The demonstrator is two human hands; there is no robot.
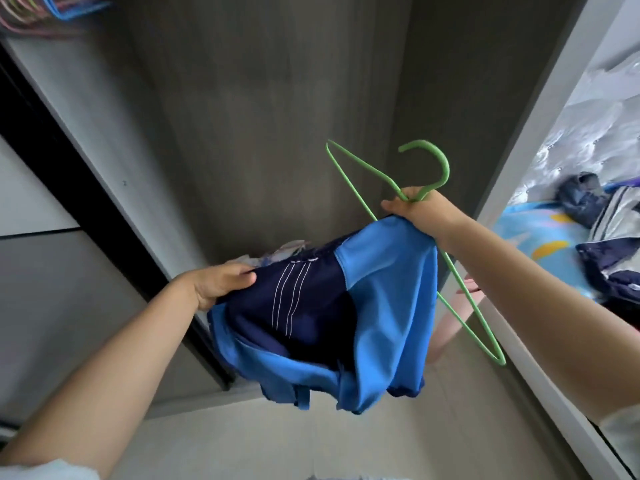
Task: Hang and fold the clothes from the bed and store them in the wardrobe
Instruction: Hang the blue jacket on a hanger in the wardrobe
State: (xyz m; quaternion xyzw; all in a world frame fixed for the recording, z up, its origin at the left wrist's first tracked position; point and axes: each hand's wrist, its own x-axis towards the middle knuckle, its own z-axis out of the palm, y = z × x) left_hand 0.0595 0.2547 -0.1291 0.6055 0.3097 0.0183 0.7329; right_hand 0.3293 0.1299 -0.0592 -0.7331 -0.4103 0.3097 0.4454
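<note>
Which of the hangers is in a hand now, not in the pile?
The green hanger, gripped at its neck by the right hand. The other hangers, pink and blue, lie bunched at the top left, untouched.

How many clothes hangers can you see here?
1 clearly: a green hanger held in the right hand. A bunch of hangers at top left is cropped, too blurred to count.

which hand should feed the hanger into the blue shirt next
Right. The right hand already grips the green hanger at its neck, along with the blue shirt's edge. The left hand only holds the shirt's other side.
</note>
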